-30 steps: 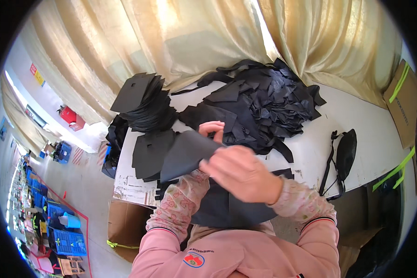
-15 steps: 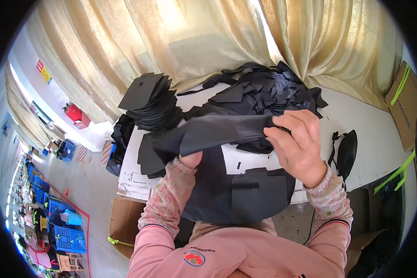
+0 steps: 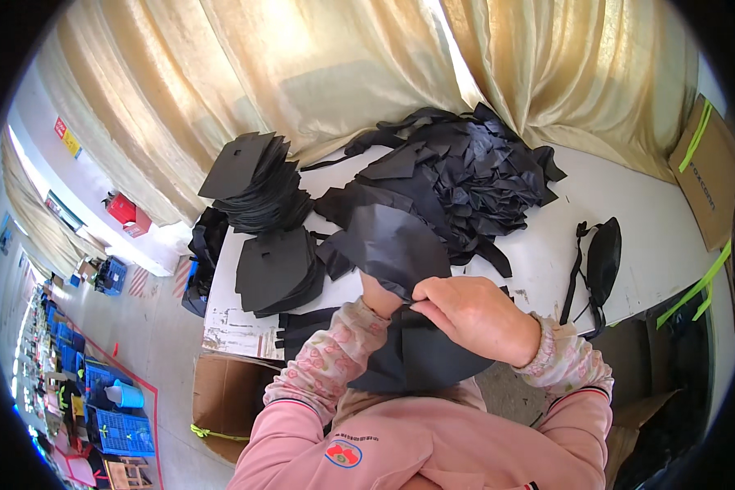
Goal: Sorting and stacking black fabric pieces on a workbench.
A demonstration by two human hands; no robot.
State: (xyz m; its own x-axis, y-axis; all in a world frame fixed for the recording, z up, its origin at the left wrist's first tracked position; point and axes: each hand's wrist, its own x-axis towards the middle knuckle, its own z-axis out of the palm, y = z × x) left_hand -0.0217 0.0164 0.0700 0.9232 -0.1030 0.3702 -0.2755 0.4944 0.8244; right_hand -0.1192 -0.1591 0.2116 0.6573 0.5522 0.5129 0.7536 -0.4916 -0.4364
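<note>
White table [image 3: 645, 237] | black fabric piece [image 3: 392, 245] above both hands | right hand [image 3: 474, 314] grip pinching edge | left hand [image 3: 380, 296] hidden

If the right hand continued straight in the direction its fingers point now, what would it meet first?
The right hand points left, pinching the edge of a black fabric piece. Going on, it would probably meet the left hand first, mostly hidden under that piece; depth is unclear.

A black fabric piece [image 3: 392, 245], rounded and slightly curled, is lifted above the surface, pinched along its lower edge.
</note>
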